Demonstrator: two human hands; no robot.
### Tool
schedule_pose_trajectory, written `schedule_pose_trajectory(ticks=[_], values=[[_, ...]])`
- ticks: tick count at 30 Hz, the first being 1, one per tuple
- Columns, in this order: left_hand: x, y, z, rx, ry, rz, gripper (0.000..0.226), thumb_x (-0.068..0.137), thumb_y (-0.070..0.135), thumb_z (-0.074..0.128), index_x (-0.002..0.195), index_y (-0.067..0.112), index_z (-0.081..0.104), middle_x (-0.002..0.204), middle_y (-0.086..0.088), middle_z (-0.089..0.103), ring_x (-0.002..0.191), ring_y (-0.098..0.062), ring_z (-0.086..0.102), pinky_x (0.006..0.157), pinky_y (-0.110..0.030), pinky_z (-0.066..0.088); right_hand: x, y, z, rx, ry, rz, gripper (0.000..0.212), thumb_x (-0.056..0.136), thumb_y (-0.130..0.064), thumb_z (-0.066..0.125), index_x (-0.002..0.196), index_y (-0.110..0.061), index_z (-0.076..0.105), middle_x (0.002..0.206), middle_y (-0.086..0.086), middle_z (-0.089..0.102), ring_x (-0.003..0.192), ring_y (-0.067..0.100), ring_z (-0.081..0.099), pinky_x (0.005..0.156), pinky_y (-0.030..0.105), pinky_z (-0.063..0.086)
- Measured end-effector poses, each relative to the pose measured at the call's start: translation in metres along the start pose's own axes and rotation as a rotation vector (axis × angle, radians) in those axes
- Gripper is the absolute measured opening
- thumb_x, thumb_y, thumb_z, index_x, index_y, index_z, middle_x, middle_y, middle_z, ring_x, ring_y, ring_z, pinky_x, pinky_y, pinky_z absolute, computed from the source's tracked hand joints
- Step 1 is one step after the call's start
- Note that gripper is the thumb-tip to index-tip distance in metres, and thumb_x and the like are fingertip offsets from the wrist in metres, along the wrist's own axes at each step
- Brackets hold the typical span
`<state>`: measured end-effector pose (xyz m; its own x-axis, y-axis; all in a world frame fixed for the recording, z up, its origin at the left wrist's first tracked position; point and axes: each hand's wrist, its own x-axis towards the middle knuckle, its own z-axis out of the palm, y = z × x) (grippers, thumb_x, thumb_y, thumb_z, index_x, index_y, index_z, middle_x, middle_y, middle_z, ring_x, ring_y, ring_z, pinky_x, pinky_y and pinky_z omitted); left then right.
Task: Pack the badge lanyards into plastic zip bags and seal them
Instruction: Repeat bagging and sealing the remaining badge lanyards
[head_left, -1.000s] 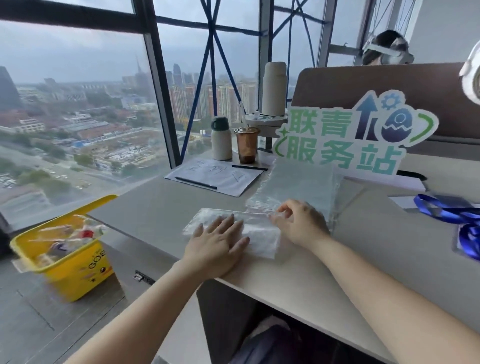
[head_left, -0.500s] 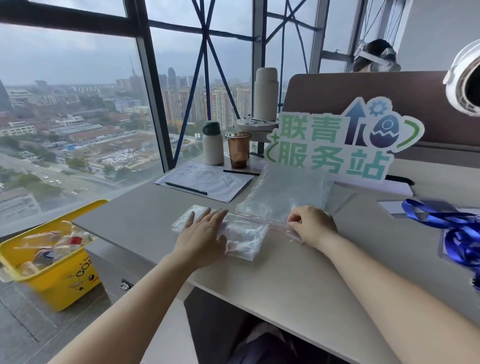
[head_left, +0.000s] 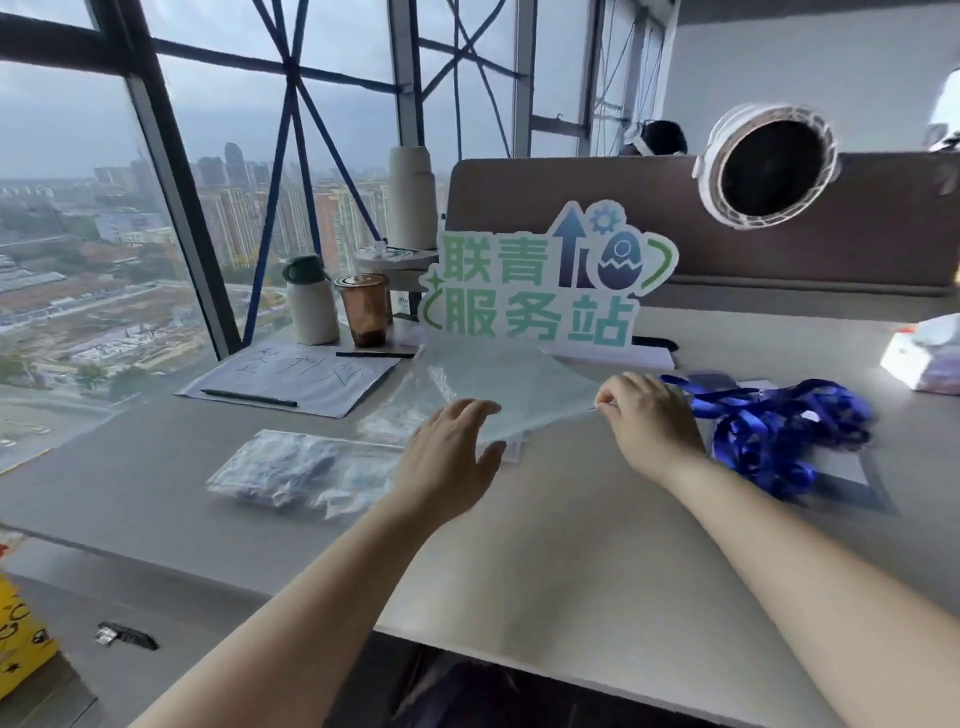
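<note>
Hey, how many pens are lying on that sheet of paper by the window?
2. One black pen lies along the near edge of the paper; the other pen lies at its far edge, near the brown cup. None seems hidden there.

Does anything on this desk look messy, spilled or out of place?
Nothing looks spilled or broken. The only untidy spot is the blue lanyards, lying in a tangled heap beside the right hand, which pinches an empty bag. The filled bag on the left looks crumpled. The cup and bottle stand upright.
</note>
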<state>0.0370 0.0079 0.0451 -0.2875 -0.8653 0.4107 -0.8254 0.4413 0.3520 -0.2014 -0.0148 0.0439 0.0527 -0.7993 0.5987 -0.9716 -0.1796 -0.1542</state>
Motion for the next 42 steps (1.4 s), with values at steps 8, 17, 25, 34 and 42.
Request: schedule_pose_trajectory(ticks=[8, 17, 25, 34, 42], values=[[0.039, 0.095, 0.077, -0.056, -0.027, 0.104, 0.019, 0.094, 0.038, 0.048, 0.105, 0.034, 0.064, 0.107, 0.010, 0.064, 0.100, -0.018, 0.059, 0.075, -0.030, 0.047, -0.059, 0.081, -0.032, -0.035, 0.139, 0.101, 0.013, 0.077, -0.005, 0.068, 0.074, -0.013, 0.058, 0.076, 0.003, 0.062, 0.073, 0.031, 0.058, 0.064, 0.034, 0.040], [0.059, 0.137, 0.119, -0.229, 0.106, 0.063, 0.022, 0.095, 0.036, 0.049, 0.107, 0.035, 0.067, 0.107, 0.011, 0.066, 0.092, -0.016, 0.063, 0.069, -0.026, 0.043, -0.077, 0.113, -0.046, 0.267, 0.502, 0.295, 0.015, 0.079, -0.027, 0.062, 0.071, -0.015, 0.065, 0.074, -0.007, 0.059, 0.070, 0.014, 0.058, 0.070, 0.031, 0.048], [0.051, 0.140, 0.135, -0.130, 0.204, 0.391, 0.031, 0.090, 0.028, 0.041, 0.110, 0.029, 0.065, 0.094, 0.012, 0.070, 0.081, -0.021, 0.066, 0.069, -0.030, 0.049, -0.085, 0.115, -0.036, 0.472, 0.221, 0.631, 0.053, 0.080, -0.062, 0.051, 0.071, -0.014, 0.069, 0.074, 0.000, 0.068, 0.078, 0.021, 0.062, 0.081, 0.040, 0.050], [0.037, 0.152, 0.128, -0.068, 0.157, 0.443, 0.037, 0.089, 0.047, 0.038, 0.108, 0.030, 0.065, 0.101, 0.011, 0.067, 0.086, -0.018, 0.064, 0.076, -0.030, 0.047, -0.084, 0.113, -0.040, 0.720, 0.207, 0.692, 0.007, 0.082, -0.027, 0.069, 0.084, -0.025, 0.075, 0.078, -0.013, 0.072, 0.082, 0.009, 0.067, 0.082, 0.034, 0.054], [0.041, 0.148, 0.129, -0.265, 0.166, 0.458, 0.030, 0.084, 0.052, 0.054, 0.104, 0.032, 0.063, 0.099, 0.013, 0.064, 0.087, -0.013, 0.062, 0.078, -0.029, 0.049, -0.087, 0.104, -0.043, 0.803, 0.024, 0.532, 0.014, 0.087, -0.026, 0.065, 0.097, -0.021, 0.072, 0.089, -0.007, 0.072, 0.089, 0.010, 0.066, 0.083, 0.024, 0.051]])
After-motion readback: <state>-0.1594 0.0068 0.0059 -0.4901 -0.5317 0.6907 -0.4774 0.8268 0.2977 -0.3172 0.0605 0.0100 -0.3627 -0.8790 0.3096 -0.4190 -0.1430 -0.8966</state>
